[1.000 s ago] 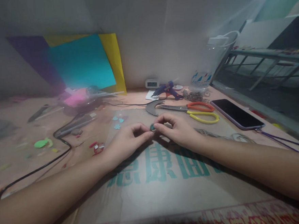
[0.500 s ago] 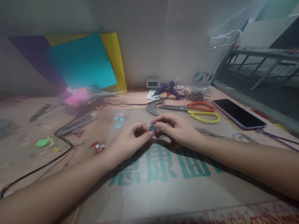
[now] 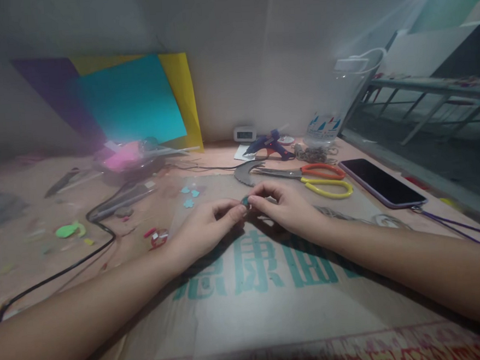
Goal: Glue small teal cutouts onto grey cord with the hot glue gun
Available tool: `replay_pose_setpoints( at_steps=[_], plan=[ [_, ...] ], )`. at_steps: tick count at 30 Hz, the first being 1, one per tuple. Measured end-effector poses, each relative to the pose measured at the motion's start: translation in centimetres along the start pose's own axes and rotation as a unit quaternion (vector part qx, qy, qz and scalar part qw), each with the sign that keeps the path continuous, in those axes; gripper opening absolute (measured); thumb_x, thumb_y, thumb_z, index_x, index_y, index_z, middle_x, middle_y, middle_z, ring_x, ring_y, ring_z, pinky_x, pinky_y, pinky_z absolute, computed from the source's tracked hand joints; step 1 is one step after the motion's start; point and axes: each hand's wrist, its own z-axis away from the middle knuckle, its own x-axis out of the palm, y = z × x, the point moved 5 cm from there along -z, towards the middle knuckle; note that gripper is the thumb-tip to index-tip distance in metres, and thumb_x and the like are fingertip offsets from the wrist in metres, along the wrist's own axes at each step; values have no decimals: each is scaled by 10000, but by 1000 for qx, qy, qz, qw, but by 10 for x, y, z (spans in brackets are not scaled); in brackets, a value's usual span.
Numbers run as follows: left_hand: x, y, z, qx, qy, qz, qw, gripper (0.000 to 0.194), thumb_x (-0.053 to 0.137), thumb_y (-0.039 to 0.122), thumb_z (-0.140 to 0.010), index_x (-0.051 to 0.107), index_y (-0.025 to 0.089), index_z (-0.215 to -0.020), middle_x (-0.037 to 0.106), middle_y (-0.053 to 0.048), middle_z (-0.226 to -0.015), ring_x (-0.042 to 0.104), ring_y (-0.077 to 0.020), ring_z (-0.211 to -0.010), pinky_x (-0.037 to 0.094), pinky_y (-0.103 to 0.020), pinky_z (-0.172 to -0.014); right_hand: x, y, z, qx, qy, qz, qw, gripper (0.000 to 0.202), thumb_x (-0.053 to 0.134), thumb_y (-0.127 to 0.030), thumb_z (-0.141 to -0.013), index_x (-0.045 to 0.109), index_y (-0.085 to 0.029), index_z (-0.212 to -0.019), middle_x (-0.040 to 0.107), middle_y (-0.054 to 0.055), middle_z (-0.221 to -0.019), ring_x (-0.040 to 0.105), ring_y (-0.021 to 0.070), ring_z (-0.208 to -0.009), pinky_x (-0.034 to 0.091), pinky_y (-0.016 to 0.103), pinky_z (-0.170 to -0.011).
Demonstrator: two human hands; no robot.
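A small teal piece [image 3: 245, 201] is pinched between the fingertips of both hands, above the printed cardboard sheet [image 3: 233, 323]. My left hand [image 3: 212, 219] is closed on its left side, thumb and forefinger together. From the right, my right hand [image 3: 278, 202] grips it between thumb and forefinger. Fingers cover much of the piece, so its exact shape cannot be made out. Small light-blue paper cutouts [image 3: 189, 203] lie on the cardboard beyond my left hand. Scissors [image 3: 324, 179] with one orange and one yellow handle rest beyond my right hand.
A blue glue gun [image 3: 271, 144] and a small digital clock [image 3: 244, 134] stand near the wall. At the right lies a phone [image 3: 382, 182] beside a clear plastic bucket [image 3: 324, 122]. Coloured sheets [image 3: 136, 102] lean at the back left. A black cable [image 3: 61, 272] crosses the left side among scraps.
The teal piece has been turned and lifted slightly between my fingers, showing less of its face. My left fingertips have shifted slightly around it; both arms stay nearly in place.
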Motion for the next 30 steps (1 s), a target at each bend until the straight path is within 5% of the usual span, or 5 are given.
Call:
replay_pose_setpoints(
  at_steps=[4,10,23,30],
  plan=[
    [-3,0,-1,-5,21,4,1000,478,331,438,-945,615,159,-680,624,-30,-677,555,-144,-659,413,-249,-627,0,0,0,5,-10,7,1000,174,528,-332,-850,590,-170,-839,674,19,-752,599,120,-607,435,220,-520],
    [-1,-2,-2,-25,30,11,999,316,473,408,-888,560,174,-694,596,2,-653,551,-133,-642,422,-241,-643,-1,-2,0,-10,4,12,1000,168,545,-330,-841,596,-172,-822,659,14,-724,598,127,-625,444,229,-538],
    [-1,7,2,19,9,-49,999,309,407,370,-925,574,177,-751,577,16,-686,530,-125,-654,387,-225,-614,6,7,3,45,-59,-73,995,241,549,-416,-842,575,-177,-866,618,1,-694,542,103,-518,378,179,-381],
    [-1,9,3,31,14,-61,998,313,387,347,-931,555,180,-726,574,12,-681,532,-130,-658,399,-232,-628,6,9,0,21,-63,-86,994,284,503,-441,-875,587,-171,-845,630,10,-719,561,105,-570,417,197,-468]
  ],
)
